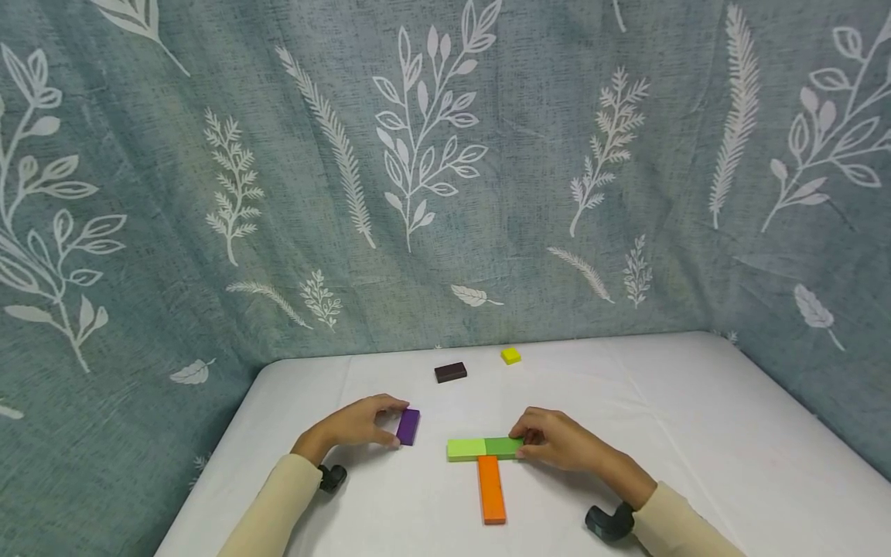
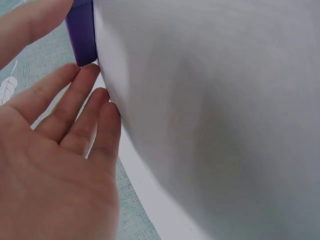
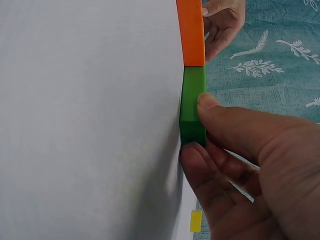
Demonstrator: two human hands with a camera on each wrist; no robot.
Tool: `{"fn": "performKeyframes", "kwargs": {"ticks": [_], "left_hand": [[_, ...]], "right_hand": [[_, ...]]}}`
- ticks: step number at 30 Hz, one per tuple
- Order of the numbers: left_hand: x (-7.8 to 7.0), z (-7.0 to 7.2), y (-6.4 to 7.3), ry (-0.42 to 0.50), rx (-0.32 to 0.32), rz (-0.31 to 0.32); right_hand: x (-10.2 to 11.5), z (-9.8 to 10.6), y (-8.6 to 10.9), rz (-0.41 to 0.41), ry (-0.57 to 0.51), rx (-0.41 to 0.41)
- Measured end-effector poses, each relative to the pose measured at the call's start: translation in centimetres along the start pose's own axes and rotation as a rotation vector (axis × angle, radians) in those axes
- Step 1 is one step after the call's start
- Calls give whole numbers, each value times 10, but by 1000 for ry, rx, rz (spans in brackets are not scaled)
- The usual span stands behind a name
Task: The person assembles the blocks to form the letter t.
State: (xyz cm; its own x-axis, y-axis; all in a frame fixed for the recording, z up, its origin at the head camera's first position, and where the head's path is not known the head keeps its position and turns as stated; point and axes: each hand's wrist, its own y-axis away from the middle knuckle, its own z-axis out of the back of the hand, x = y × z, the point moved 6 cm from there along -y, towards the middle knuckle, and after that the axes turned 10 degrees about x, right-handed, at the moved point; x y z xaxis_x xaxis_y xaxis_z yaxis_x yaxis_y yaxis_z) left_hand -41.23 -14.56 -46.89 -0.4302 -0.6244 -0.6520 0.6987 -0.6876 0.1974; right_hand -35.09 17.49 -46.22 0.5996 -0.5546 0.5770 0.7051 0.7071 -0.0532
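My left hand (image 1: pixel 362 422) pinches a purple block (image 1: pixel 408 427) at its two ends, thumb on the near end and fingers at the far one. In the left wrist view, part of that purple block (image 2: pixel 81 35) is cut off by the top edge. My right hand (image 1: pixel 557 439) holds the right end of a dark green block (image 1: pixel 501 447) between thumb and fingers, as the right wrist view also shows on the green block (image 3: pixel 194 95). A light green block (image 1: pixel 465 449) lies end to end with it. Below their joint, an orange block (image 1: pixel 491 491) points toward me, forming a T.
Farther back on the white table (image 1: pixel 696 433) lie a dark brown block (image 1: pixel 450 373) and a small yellow block (image 1: pixel 511 356). A blue-green curtain (image 1: pixel 487 193) with white leaf prints hangs behind and beside the table.
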Motion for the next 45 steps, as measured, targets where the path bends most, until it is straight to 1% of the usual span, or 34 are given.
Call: {"fn": "performKeyframes", "kwargs": {"ticks": [5,9,13,17,21,26,34,37,41,45], "left_hand": [[-3,0,2,-8,-6,4],[-5,0,3,-21,-12,11],[-5,0,1,-5,-37,14],[-6,-2,-1,-14,-70,10],[-10,-2,-3,-7,-96,10],[-15,1,-6,25,-118,12],[-26,4,-14,46,-143,-10],[-31,3,-18,50,-144,-4],[-36,4,-28,55,-151,-3],[-43,3,-38,53,-149,-17]], "right_hand": [[2,1,1,25,-1,-5],[2,1,2,30,0,-8],[3,1,2,35,7,-11],[3,1,2,23,6,-3],[2,1,1,0,-3,7],[2,1,0,2,-1,8],[3,1,1,42,1,-4],[2,0,1,31,0,2],[0,0,0,0,5,9],[0,0,0,3,13,5]]}}
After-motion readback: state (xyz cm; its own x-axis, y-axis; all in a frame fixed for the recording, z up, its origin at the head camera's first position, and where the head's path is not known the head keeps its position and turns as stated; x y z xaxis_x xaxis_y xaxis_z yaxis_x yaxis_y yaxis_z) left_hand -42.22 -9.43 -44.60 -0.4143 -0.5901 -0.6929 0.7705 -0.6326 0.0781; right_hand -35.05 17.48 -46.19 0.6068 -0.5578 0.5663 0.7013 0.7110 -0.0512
